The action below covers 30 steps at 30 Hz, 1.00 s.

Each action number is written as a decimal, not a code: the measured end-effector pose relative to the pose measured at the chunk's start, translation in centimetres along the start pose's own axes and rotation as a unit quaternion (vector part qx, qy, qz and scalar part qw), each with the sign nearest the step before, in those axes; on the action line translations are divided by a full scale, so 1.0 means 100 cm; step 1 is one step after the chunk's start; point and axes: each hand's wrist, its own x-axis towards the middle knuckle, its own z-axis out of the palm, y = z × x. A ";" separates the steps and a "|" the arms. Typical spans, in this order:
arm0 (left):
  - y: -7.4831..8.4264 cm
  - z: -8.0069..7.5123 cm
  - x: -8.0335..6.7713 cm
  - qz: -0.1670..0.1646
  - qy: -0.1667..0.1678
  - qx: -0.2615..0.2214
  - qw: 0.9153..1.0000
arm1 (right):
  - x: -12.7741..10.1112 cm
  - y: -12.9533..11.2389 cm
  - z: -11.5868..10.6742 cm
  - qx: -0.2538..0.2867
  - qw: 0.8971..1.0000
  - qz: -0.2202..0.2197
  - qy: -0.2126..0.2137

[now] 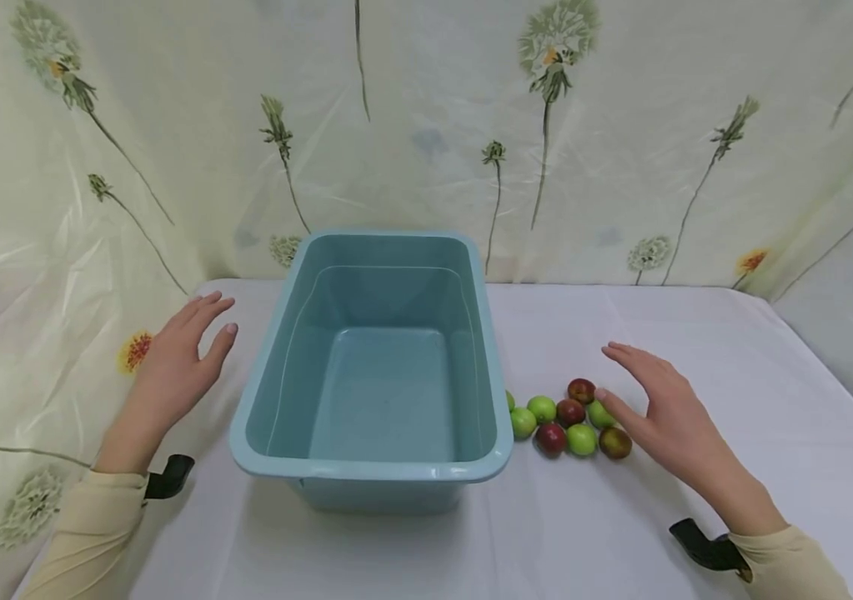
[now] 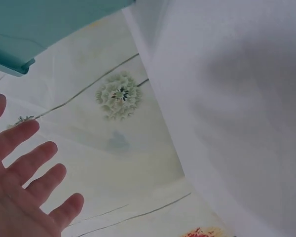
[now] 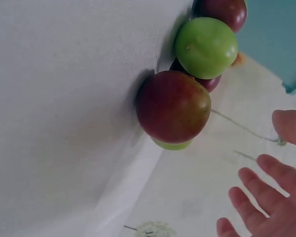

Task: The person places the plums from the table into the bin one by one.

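A light blue plastic basin stands on the table with nothing inside it. Small round fruits, plum-like, lie clustered against its right side; some are green, such as this green fruit, others dark red, such as this red fruit. My left hand hovers left of the basin, fingers spread and apart from it. To the right of the fruits, my right hand is held with loosely extended fingers, holding nothing. In the right wrist view a reddish fruit is closest, apart from the fingers.
A white cloth covers the table. Behind and to the left hangs a pale curtain printed with dandelions. Black wrist mounts show at both cuffs. The basin's rim stands well above the tabletop between the hands.
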 end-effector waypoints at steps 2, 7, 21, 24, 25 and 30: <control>0.002 -0.002 0.000 -0.008 -0.003 -0.021 1.000 | -0.003 0.001 -0.001 0.011 1.000 0.005 0.005; 0.007 -0.005 0.002 -0.026 -0.008 -0.070 0.997 | -0.011 0.003 -0.001 0.034 0.999 0.035 0.011; 0.022 -0.007 0.013 -0.026 -0.038 -0.274 0.961 | -0.031 0.002 0.000 0.076 0.990 0.120 -0.024; 0.025 -0.006 0.016 -0.021 -0.034 -0.323 0.945 | -0.032 0.001 0.000 0.075 0.989 0.125 -0.027; 0.026 -0.006 0.017 -0.020 -0.035 -0.336 0.941 | -0.033 0.001 -0.001 0.073 0.989 0.127 -0.027; 0.031 -0.004 0.020 -0.016 -0.051 -0.380 0.923 | -0.036 0.000 -0.002 0.071 0.987 0.141 -0.036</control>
